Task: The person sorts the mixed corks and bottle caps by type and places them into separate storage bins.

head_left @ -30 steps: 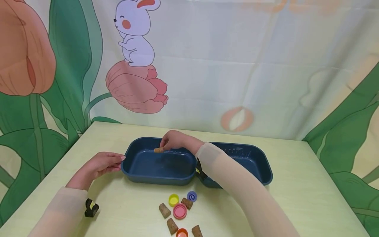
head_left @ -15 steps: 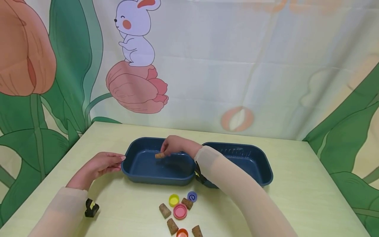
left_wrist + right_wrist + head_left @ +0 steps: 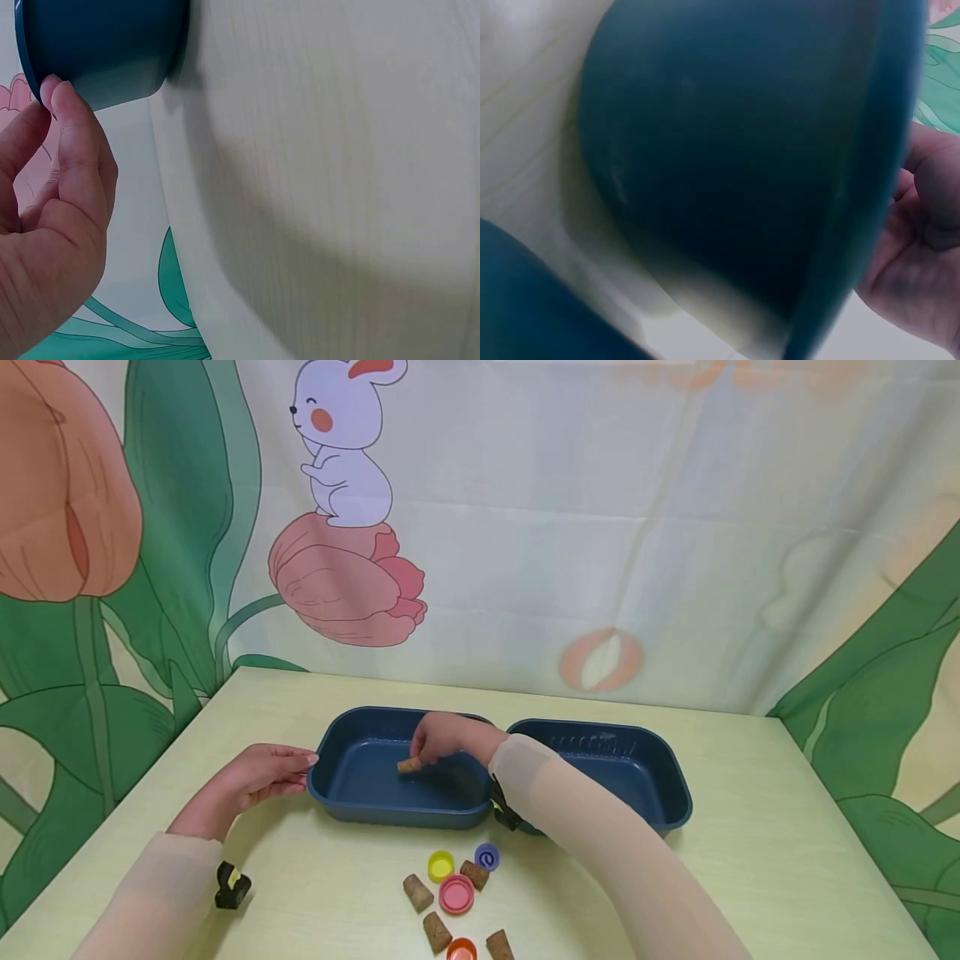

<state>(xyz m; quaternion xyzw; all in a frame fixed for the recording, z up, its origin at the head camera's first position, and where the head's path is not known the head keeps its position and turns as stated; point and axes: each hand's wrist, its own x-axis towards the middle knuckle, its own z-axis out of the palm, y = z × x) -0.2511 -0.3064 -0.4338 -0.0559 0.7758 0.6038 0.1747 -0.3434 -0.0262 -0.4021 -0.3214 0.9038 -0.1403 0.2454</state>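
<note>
My right hand (image 3: 437, 737) is down inside the left blue tray (image 3: 322, 793) and pinches a cork (image 3: 408, 766) low over its bottom. In the right wrist view the wall of the left tray (image 3: 727, 135) covers the fingertips and the cork. At the tray's left end, my left hand (image 3: 273, 770) holds the rim between thumb and fingers. The left wrist view shows those fingertips (image 3: 67, 97) right at the rim of the tray (image 3: 112, 45).
A second blue tray (image 3: 678, 777) stands to the right, partly behind my right sleeve (image 3: 592, 827). In front lie several corks (image 3: 417, 893) among a yellow cap (image 3: 440, 867), a pink cap (image 3: 456, 895), a purple cap (image 3: 487, 857) and an orange cap (image 3: 461, 951).
The right hand has lowered the cork from near the back rim toward the bottom of the left tray. My left hand stays in place at the rim.
</note>
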